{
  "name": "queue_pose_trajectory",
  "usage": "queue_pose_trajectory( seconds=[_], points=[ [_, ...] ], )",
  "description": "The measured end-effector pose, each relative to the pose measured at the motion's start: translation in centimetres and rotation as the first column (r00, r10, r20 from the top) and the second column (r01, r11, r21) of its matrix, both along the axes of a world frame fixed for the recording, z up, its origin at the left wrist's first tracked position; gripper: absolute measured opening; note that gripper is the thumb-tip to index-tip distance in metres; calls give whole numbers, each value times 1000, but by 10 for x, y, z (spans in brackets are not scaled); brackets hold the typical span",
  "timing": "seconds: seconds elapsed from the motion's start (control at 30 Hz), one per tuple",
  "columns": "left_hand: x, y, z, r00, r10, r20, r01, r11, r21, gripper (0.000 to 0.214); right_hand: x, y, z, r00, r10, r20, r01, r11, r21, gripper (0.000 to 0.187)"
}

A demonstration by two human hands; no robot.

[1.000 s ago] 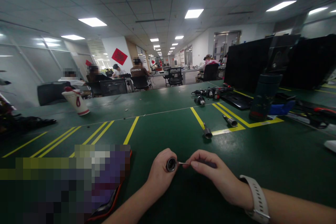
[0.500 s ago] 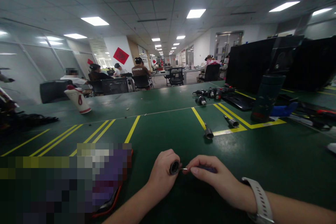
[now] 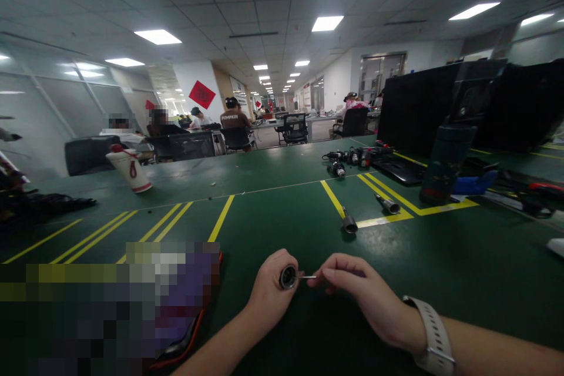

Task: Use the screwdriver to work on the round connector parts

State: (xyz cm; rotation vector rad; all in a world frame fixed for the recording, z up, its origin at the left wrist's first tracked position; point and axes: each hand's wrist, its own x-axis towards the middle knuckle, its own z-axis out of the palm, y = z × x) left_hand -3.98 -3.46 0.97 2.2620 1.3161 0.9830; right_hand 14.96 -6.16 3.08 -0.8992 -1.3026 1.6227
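Note:
In the head view, my left hand (image 3: 272, 288) is wrapped round a dark hollow metal cylinder (image 3: 288, 277), its round open end facing me. From the right, the fingers of my right hand (image 3: 352, 282) pinch a slim screwdriver (image 3: 310, 277). Its thin bright shaft points left and meets the side of the cylinder beside my left fingers; whether the tip sits in anything is too small to tell. Most of its handle is hidden behind my right fingers. Two metal socket-like pieces with narrow shanks, a nearer one (image 3: 350, 222) and a farther one (image 3: 388, 204), lie beyond my hands.
A dark bottle (image 3: 447, 164) stands at the right, before black monitors (image 3: 418, 108). Black tools with cables (image 3: 348, 157) lie farther back. At the left are a white cup (image 3: 132, 169) and a partly blurred purple pouch (image 3: 198, 282). Several people sit at far desks.
Both hands have risen slightly, the left tilting the cylinder so more of its open end shows. More of the screwdriver's shaft is visible, and its purple handle is now more covered.

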Motion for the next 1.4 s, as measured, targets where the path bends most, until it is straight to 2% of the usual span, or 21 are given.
queue_pose_trajectory(
  seconds=[0.13, 0.23, 0.47, 0.6, 0.7, 0.93, 1.13, 1.4],
  points=[
    [0, -1, -1, 996, -24, -90, 28, 999, 40, 18, 2, -1, 0, 978, -10, 210, -30, 982, 189, 20],
    [-1, -2, -2, 991, -45, -126, 52, 997, 58, 17, 3, -1, -1, 966, -14, 258, -44, 974, 220, 21],
    [0, -1, 0, 996, -71, -50, 73, 996, 45, 18, -1, 1, 0, 997, 45, -59, -49, 997, -68, 14],
    [1, -2, 2, 997, -73, 12, 73, 997, 30, 18, -2, 0, -1, 988, 57, -144, -78, 987, -144, 13],
    [1, -2, 4, 996, -61, 70, 60, 998, 16, 18, -1, -1, -1, 987, 52, -154, -75, 986, -147, 14],
    [1, -3, 5, 993, -32, 113, 34, 999, -12, 17, 1, -5, 4, 1000, -10, 25, 7, 996, 94, 17],
    [-1, -1, 1, 992, -39, 120, 42, 999, -20, 17, 3, -6, 7, 989, -9, 146, -21, 978, 207, 20],
    [0, -2, 3, 985, -69, 160, 80, 995, -58, 17, 2, -11, 5, 957, -65, 284, -54, 918, 392, 22]
  ],
)
